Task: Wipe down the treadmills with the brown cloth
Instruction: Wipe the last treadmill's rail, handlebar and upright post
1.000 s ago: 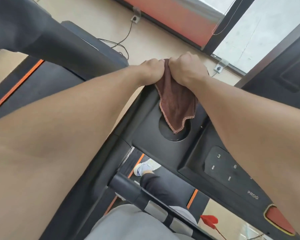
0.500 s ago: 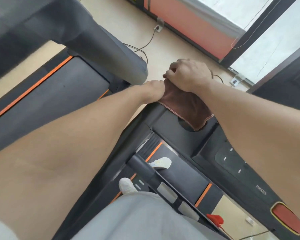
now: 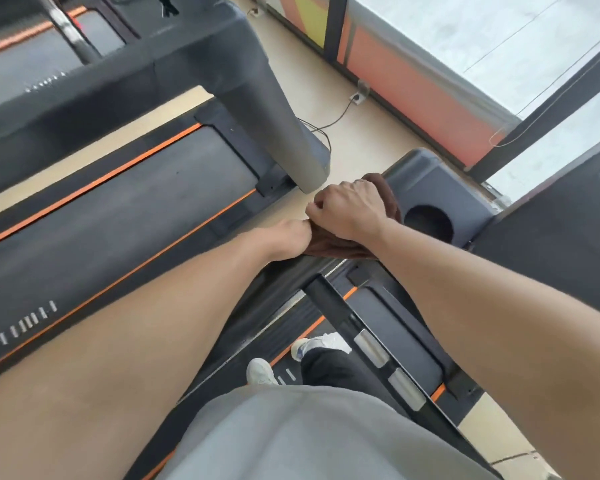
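The brown cloth (image 3: 329, 245) lies bunched on the left end of my treadmill's dark console (image 3: 440, 188), beside its round cup holder (image 3: 430, 221). My right hand (image 3: 350, 207) lies on top of the cloth with fingers curled into it. My left hand (image 3: 290, 235) grips the cloth's near edge, right beside the right hand. Most of the cloth is hidden under my hands. A second treadmill (image 3: 118, 202) with an orange-edged belt stands to my left.
The neighbouring treadmill's grey upright post (image 3: 274, 109) rises close to my hands. Beige floor, a wall socket (image 3: 355, 97) with a cable and a red-orange window sill lie beyond. Below the console runs a handlebar with metal sensor plates (image 3: 388, 368); my feet stand on the belt.
The cloth hung from both hands over the cup holder; now it lies bunched on the console's left end under my hands, and the cup holder is uncovered. My view has swung left.
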Demonstrator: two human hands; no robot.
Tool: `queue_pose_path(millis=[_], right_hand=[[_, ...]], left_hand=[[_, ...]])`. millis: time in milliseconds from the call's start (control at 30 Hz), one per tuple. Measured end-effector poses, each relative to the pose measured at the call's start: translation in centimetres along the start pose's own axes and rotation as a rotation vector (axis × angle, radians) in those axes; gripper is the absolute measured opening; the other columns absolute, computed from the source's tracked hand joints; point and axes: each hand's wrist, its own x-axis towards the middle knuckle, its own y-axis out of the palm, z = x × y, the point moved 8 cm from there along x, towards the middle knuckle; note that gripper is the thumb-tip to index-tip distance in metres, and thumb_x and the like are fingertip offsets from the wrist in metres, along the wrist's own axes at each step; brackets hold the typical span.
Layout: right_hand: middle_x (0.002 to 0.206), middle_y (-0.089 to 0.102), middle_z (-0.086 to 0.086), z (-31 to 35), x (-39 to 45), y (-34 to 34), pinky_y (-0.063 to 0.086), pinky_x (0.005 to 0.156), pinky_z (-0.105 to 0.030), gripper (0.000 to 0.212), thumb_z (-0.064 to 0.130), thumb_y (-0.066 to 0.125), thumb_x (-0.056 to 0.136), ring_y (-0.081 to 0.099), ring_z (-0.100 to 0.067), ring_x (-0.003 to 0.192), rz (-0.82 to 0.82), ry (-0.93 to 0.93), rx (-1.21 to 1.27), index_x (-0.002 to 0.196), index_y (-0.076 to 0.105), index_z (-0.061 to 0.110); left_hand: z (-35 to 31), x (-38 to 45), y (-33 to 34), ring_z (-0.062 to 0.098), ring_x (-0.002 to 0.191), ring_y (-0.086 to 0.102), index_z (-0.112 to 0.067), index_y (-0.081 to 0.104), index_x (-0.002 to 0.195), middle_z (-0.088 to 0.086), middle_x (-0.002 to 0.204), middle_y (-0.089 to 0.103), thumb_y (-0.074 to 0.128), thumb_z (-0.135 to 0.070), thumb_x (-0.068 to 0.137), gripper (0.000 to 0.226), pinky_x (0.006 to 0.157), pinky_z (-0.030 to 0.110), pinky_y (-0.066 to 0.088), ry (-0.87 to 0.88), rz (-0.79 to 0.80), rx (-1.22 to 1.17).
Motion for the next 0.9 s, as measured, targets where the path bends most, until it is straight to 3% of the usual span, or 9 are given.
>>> queue_pose_path(millis=[100,233,300,433,567,633,767,800,900], right_hand=[[0.067,0.059,0.001,2.0,-2.1,0.4,0.035,0.076,-0.036,0.045,0.042,0.038,0.097,0.061,-0.024,0.076,-0.096,0.018,0.048,0.072,0.068,0.020],[0.096,0.073,0.012,4.3,-5.3,1.2,0.030,0.093,-0.034,0.034,0.042,0.043,0.098,0.060,-0.016,0.098,-0.243,0.074,0.197,0.089,0.074,0.032],[0.101,0.071,0.015,5.5,-7.0,1.5,0.029,0.098,-0.033,0.030,0.041,0.046,0.101,0.057,-0.014,0.104,-0.298,0.099,0.291,0.099,0.075,0.035],[0.110,0.070,0.019,7.4,-9.3,1.0,0.033,0.100,-0.035,0.020,0.033,0.056,0.101,0.052,-0.009,0.112,-0.324,0.138,0.495,0.108,0.074,0.039],[0.099,0.069,0.027,7.5,-11.8,1.0,0.039,0.104,-0.037,0.029,0.020,0.072,0.090,0.055,-0.002,0.110,-0.297,0.258,0.826,0.104,0.067,0.045],[0.093,0.068,0.025,7.6,-13.3,1.2,0.049,0.100,-0.039,0.044,0.015,0.076,0.085,0.062,-0.002,0.104,-0.248,0.356,1.007,0.105,0.061,0.052],[0.091,0.069,0.010,8.6,-16.5,1.5,0.057,0.090,-0.032,0.082,0.010,0.072,0.081,0.067,-0.006,0.088,0.019,0.372,1.216,0.148,0.041,0.043],[0.088,0.069,0.007,8.9,-17.5,1.3,0.058,0.089,-0.033,0.080,0.010,0.072,0.080,0.068,-0.010,0.085,0.100,0.313,1.197,0.146,0.044,0.045],[0.081,0.072,0.007,9.1,-20.5,0.7,0.059,0.087,-0.045,0.034,0.015,0.075,0.077,0.069,-0.016,0.080,0.247,0.188,1.089,0.100,0.073,0.039]], left_hand=[[3.0,-1.7,0.7,0.035,0.113,0.053,-0.003,0.049,0.128,0.022,0.135,0.055,0.021,-0.014,0.107,0.037,0.083,0.036,0.035,-0.015,-0.088,-0.049],[6.9,-3.9,1.6,0.042,0.121,0.056,-0.009,0.059,0.130,0.024,0.133,0.060,0.011,-0.045,0.106,0.064,0.096,0.045,0.044,-0.044,-0.218,-0.011],[7.8,-5.4,1.9,0.041,0.114,0.059,-0.017,0.067,0.118,0.020,0.124,0.065,0.013,-0.056,0.105,0.068,0.093,0.045,0.047,-0.026,-0.276,0.017],[9.1,-7.6,2.1,0.038,0.102,0.063,-0.025,0.066,0.104,0.012,0.109,0.070,0.025,-0.067,0.101,0.059,0.085,0.045,0.052,0.033,-0.357,-0.035],[9.0,-11.0,1.4,0.031,0.094,0.067,-0.030,0.072,0.108,0.004,0.098,0.075,0.058,-0.051,0.097,0.028,0.073,0.036,0.050,0.116,-0.600,-0.191],[8.7,-13.3,1.8,0.030,0.093,0.068,-0.029,0.074,0.111,0.002,0.100,0.077,0.069,-0.037,0.094,0.020,0.076,0.036,0.052,0.156,-0.755,-0.260],[9.0,-16.9,5.3,0.019,0.090,0.071,-0.027,0.076,0.106,-0.009,0.097,0.078,0.070,-0.019,0.092,0.017,0.080,0.041,0.056,0.273,-0.862,-0.440],[9.1,-17.8,6.1,0.014,0.091,0.071,-0.027,0.076,0.105,-0.013,0.097,0.077,0.071,-0.013,0.091,0.020,0.082,0.040,0.057,0.290,-0.866,-0.485],[8.6,-20.8,7.9,0.003,0.097,0.069,-0.024,0.075,0.105,-0.017,0.101,0.075,0.071,0.001,0.088,0.030,0.088,0.035,0.057,0.334,-0.900,-0.554]])
